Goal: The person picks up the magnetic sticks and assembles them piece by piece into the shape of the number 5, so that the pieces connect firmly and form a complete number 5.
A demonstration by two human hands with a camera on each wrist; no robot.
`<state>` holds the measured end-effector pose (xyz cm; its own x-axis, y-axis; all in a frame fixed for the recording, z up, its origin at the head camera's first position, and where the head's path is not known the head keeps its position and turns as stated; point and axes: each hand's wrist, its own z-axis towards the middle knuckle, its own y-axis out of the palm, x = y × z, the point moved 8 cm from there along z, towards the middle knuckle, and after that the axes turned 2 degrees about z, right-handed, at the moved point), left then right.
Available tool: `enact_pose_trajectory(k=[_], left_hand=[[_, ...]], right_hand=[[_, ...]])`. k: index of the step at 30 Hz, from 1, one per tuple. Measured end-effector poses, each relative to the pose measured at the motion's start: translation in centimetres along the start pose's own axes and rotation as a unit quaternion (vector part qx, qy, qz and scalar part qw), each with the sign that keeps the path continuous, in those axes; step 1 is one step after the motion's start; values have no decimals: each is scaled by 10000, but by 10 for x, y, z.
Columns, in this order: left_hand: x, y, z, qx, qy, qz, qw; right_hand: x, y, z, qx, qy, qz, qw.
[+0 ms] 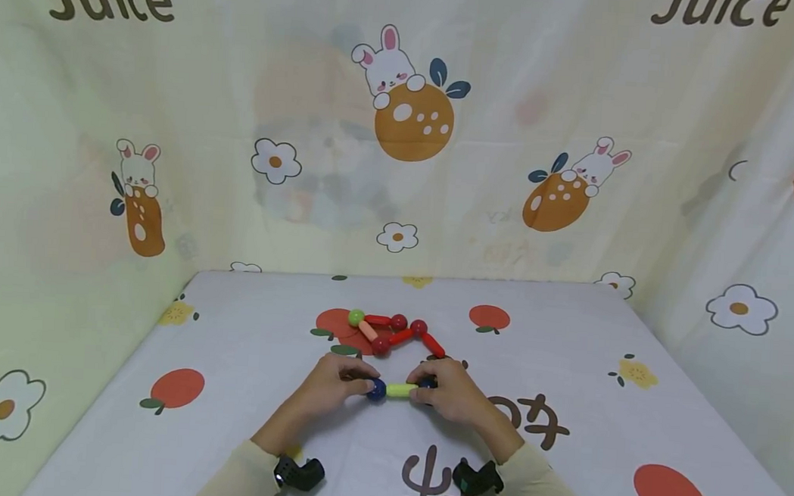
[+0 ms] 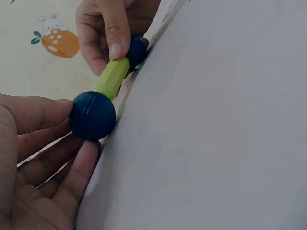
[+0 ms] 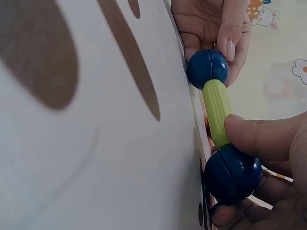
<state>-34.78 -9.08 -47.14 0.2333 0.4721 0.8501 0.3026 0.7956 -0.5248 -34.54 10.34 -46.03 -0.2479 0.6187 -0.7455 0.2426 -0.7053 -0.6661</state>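
Observation:
A ribbed yellow-green rod (image 1: 399, 391) joins two dark blue balls, forming a short bar just above or on the tabletop. My left hand (image 1: 329, 385) pinches the left blue ball (image 2: 92, 116) between thumb and fingers. At the other end, my right hand (image 1: 455, 392) grips the right blue ball (image 3: 232, 173), its thumb lying over the joint of rod and ball. In the head view that ball is mostly hidden by the right fingers. Both wrist views show the rod's ends meeting the balls.
Beyond the hands lies a linked piece with a light green ball (image 1: 356, 318), a peach rod (image 1: 368, 331), several red rods (image 1: 434, 345) and dark red balls (image 1: 381, 346). A printed white cloth (image 1: 264, 308) covers the table; a printed curtain (image 1: 481, 208) hangs behind.

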Motion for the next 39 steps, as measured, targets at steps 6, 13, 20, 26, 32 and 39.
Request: enact_pose_trajectory(k=[6,13,20,26,32,39], left_hand=[[-4,-3,2,-47,34,-183,9998],[-4,-3,2,-63,-8,-284,9996],[-6,-5,2,-16,-7,-231,9997],[-5,-4,3,-44,54,-181,9998],[-4,-2,3,-49,73,-236,9997],[-5,-2,3,-16,129,-238,9996]], right_hand=[[-2,1,0,-12,3,9,10000],[-6,-4,3,10,13,106,9999],[-4,-22,9,775,-81,345,9964],[11,-40,12,1506,-140,-4,9885],[22,-35,21,1094,-84,-577,9923],[27,-28,27,770,-28,-988,9921]])
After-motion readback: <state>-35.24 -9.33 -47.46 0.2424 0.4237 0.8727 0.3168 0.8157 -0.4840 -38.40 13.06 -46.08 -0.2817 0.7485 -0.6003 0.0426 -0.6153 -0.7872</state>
